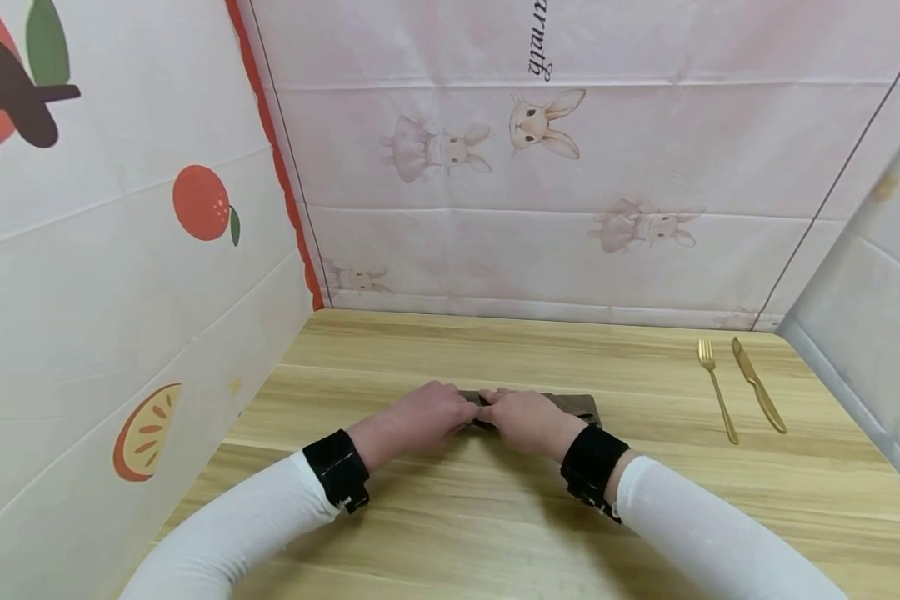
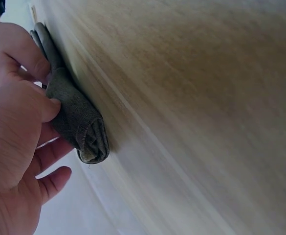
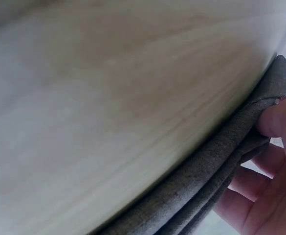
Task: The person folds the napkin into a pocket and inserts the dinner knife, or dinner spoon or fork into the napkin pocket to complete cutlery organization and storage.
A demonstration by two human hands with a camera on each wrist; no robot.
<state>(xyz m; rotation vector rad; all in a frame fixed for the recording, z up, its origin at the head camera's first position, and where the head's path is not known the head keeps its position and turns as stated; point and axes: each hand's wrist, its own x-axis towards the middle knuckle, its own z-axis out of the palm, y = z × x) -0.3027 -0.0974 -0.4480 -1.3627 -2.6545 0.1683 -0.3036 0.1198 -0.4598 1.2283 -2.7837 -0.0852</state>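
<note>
A dark grey-brown cloth, folded into a narrow, layered strip, lies across the middle of the wooden table. My left hand pinches it near its left end. In the left wrist view, the thumb presses on the cloth with fingers behind it, and the rolled end shows several layers. Close beside, my right hand grips the strip, nearly touching the left hand. The right wrist view shows the right thumb on the cloth and fingers curled beneath. Both hands cover part of the strip in the head view.
A gold fork and a gold knife lie side by side at the table's right. Fabric-covered walls with printed fruit and rabbits enclose the wooden table at the left, back and right.
</note>
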